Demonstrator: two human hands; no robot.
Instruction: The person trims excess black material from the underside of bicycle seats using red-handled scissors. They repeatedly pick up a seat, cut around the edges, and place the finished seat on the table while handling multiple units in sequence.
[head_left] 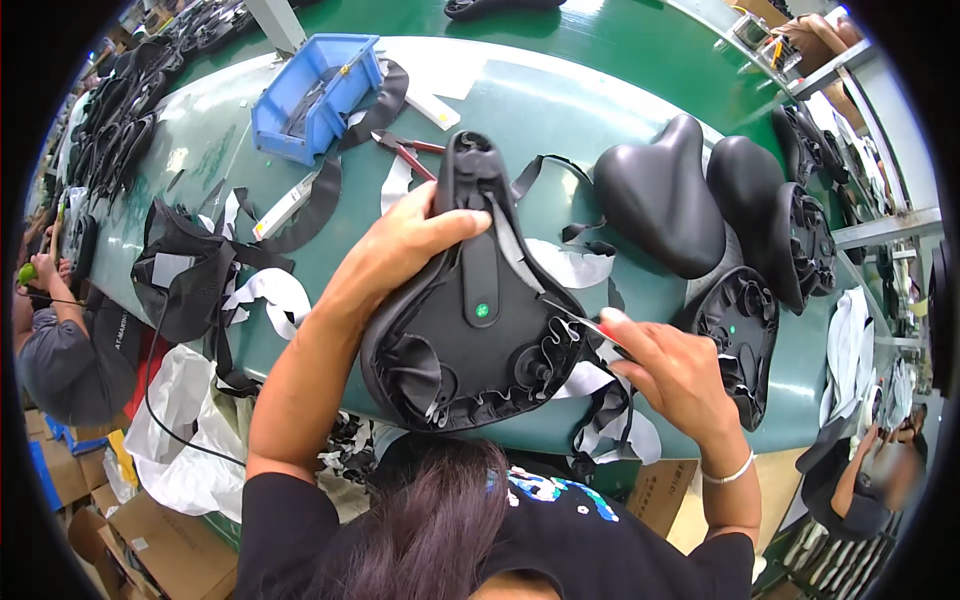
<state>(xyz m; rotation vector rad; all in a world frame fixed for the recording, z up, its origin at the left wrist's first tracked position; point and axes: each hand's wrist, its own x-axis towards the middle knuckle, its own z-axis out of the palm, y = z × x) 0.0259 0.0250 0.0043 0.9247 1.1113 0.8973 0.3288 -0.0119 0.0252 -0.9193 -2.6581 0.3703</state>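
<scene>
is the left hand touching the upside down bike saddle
Touching. The head view shows the left hand lying on the underside of the upturned saddle, fingers wrapped over its narrow nose end with no gap.

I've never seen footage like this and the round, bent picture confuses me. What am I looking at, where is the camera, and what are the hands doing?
The camera sits on a person's head and looks down; its fisheye lens bends straight edges. No machine is here, only two bare hands. The left hand grips an upside-down black bicycle saddle, underside facing up, at the edge of a green workbench. The right hand holds a small cutting tool against the saddle's rim, where cover material is folded over. Around lie white and black trimmed scraps, red-handled pliers, a blue plastic bin and more saddles, some upright, some flipped. Other people work at the sides.
</scene>
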